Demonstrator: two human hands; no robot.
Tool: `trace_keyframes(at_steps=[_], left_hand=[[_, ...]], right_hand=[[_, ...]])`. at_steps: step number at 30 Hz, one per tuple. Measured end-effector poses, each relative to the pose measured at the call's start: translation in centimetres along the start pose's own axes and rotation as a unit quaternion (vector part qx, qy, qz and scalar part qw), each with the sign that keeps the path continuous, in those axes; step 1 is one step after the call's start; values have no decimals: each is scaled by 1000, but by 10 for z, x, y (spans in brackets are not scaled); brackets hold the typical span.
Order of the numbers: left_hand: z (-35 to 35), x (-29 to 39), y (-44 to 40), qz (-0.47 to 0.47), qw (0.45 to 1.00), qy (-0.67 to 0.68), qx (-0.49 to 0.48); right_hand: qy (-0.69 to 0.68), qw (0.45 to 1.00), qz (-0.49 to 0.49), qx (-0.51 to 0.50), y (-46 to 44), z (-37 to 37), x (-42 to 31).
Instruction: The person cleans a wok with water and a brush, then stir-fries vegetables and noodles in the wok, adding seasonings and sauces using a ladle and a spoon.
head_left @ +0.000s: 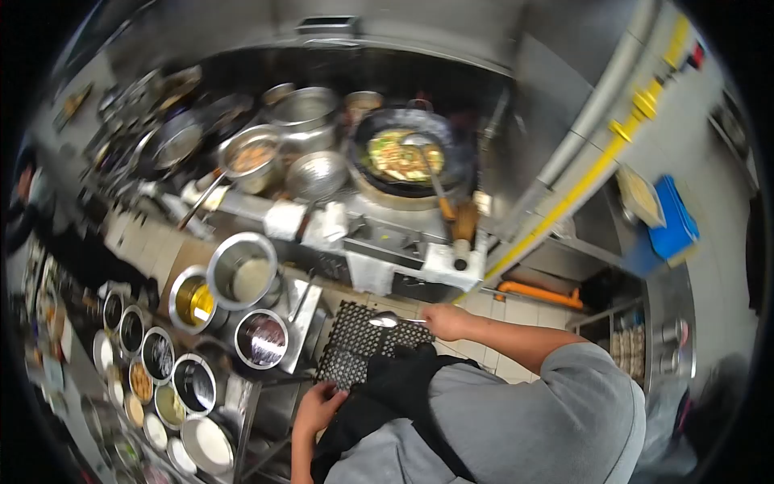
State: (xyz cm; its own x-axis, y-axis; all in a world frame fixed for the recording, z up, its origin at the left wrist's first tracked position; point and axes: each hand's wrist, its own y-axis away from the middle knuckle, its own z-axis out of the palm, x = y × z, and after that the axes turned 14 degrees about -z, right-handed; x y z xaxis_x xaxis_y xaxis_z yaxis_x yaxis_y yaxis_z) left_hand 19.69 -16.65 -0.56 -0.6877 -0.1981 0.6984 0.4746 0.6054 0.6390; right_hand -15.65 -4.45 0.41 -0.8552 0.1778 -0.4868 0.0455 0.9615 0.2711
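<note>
My right hand (443, 321) is closed around the handle of a metal spoon (385, 319), held out over a black perforated floor mat (355, 332). The spoon's bowl points left. Low in front of me, my left hand (321, 406) hangs beside the black apron (375, 395), fingers loosely bent and apart, with nothing visible in it. On the stove at the back, a large black wok (455, 153) holds a mix of yellow and brown food (397, 157). A ladle (435, 177) rests in the wok, its wooden handle toward me.
Left of me stand a tall steel pot (270, 262), a pot of yellow oil (181, 302) and several ingredient containers (216, 395). A strainer (316, 176) and a long-handled pan (270, 173) sit on the stove. Yellow pipe (592, 177) runs along the right. Another person (81, 250) is at far left.
</note>
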Motion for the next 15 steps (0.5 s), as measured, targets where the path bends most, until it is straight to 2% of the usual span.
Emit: trace_keyframes(at_steps=[1,3,5,6,7,8,9,10,11,12,13,14,15], left_hand=[[3,-10,-7,8,1000,-28,-5],[13,-26,-19,0,1000,1,-8],[26,-11,-25,-3,999,-30,-18],[36,1,-29,-11,999,-44,-23],[54,20,-35,-4,998,-60,-28],[77,46,-42,1,990,-123,-68],[105,74,-48,6,977,-184,-106],[143,109,-47,98,967,-203,-119],[183,124,-63,123,960,-201,-154],[223,168,-58,133,944,-227,-200],[269,185,-74,150,937,-213,-231],[314,201,-87,164,930,-199,-263],[358,236,-76,207,926,-211,-234]], right_hand=[[25,996,77,-30,30,5,24],[42,974,197,-104,93,21,76],[53,964,226,-128,170,80,174],[46,953,275,-122,215,108,216],[113,936,228,-241,257,133,258],[153,918,193,-311,302,127,264],[98,907,275,-304,343,137,282],[41,888,351,-295,387,155,301],[30,887,359,-289,427,174,321],[-65,837,497,-220,463,198,343],[-158,757,617,-149,494,219,358],[-213,723,650,-92,520,231,364],[-266,684,679,-32,542,239,371]])
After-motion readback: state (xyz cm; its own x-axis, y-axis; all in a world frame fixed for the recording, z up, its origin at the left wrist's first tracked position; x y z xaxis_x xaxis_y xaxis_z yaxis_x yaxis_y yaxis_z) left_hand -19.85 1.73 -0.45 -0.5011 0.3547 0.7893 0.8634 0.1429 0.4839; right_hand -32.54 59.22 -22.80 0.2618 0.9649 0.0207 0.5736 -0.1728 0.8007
